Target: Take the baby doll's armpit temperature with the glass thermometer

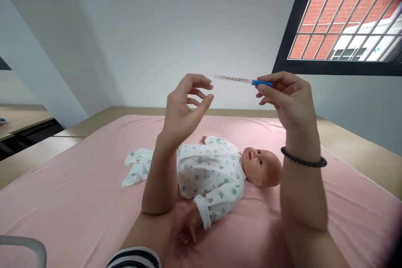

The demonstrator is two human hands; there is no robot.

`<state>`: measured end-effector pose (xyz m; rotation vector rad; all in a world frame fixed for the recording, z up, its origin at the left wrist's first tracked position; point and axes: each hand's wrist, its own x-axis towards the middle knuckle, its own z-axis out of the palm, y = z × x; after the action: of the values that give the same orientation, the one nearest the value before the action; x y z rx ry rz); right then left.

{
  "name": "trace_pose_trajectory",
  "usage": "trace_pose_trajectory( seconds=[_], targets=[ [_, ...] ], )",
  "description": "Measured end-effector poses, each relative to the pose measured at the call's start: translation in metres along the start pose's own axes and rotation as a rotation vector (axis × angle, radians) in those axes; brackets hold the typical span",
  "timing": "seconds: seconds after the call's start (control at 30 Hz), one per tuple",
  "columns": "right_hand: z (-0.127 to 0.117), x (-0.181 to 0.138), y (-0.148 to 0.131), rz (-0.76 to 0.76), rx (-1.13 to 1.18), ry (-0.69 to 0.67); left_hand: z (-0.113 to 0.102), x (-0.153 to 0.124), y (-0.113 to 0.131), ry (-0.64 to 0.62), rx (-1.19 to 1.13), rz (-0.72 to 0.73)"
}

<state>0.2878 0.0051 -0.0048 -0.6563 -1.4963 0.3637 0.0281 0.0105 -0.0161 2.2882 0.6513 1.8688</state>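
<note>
Pink bedsheet (78, 201) fills the background, plain wall behind. Up front the right hand (290, 100) pinches the blue end of a thin glass thermometer (241, 79), stem sticking out sideways toward the left hand (185, 106), which is loosely spread, gripping nothing. Well below that pinch lies a baby doll in a white printed onesie (216, 171).

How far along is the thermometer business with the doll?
Done: the baby doll lies dressed on the pink sheet. In hand: the right hand holds a thermometer level at eye height by its blue end; the left hand hovers open beside it. Left: the thermometer hasn't touched the doll.
</note>
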Motion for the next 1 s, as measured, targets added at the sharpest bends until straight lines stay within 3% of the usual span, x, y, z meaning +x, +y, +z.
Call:
trace_pose_trajectory(
  seconds=[0.1,0.2,0.3,0.4,0.53,0.67,0.77,0.9,1.0],
  targets=[
    [-0.046,0.000,0.049,0.222,-0.029,-0.038,0.018,-0.009,-0.005,-0.236,0.137,-0.022],
    [-0.087,-0.020,0.113,0.512,-0.094,-0.102,0.041,-0.031,-0.019,-0.625,0.224,-0.080],
    [-0.106,-0.052,0.168,0.702,-0.195,-0.247,0.063,-0.061,-0.038,-0.957,0.261,-0.140],
    [-0.106,-0.079,0.202,0.769,-0.234,-0.343,0.078,-0.088,-0.058,-1.051,0.276,-0.141],
    [-0.099,-0.099,0.223,0.809,-0.294,-0.420,0.089,-0.104,-0.074,-1.039,0.179,-0.122],
    [-0.099,-0.100,0.228,0.803,-0.400,-0.451,0.094,-0.105,-0.080,-0.990,0.009,-0.245],
    [-0.101,-0.083,0.213,0.734,-0.469,-0.471,0.095,-0.104,-0.086,-0.978,-0.109,-0.388],
    [-0.084,-0.054,0.157,0.625,-0.492,-0.513,0.096,-0.104,-0.097,-1.012,-0.223,-0.530],
    [-0.050,-0.051,0.103,0.534,-0.537,-0.757,0.097,-0.105,-0.103,-1.018,-0.321,-0.623]
  ],
)
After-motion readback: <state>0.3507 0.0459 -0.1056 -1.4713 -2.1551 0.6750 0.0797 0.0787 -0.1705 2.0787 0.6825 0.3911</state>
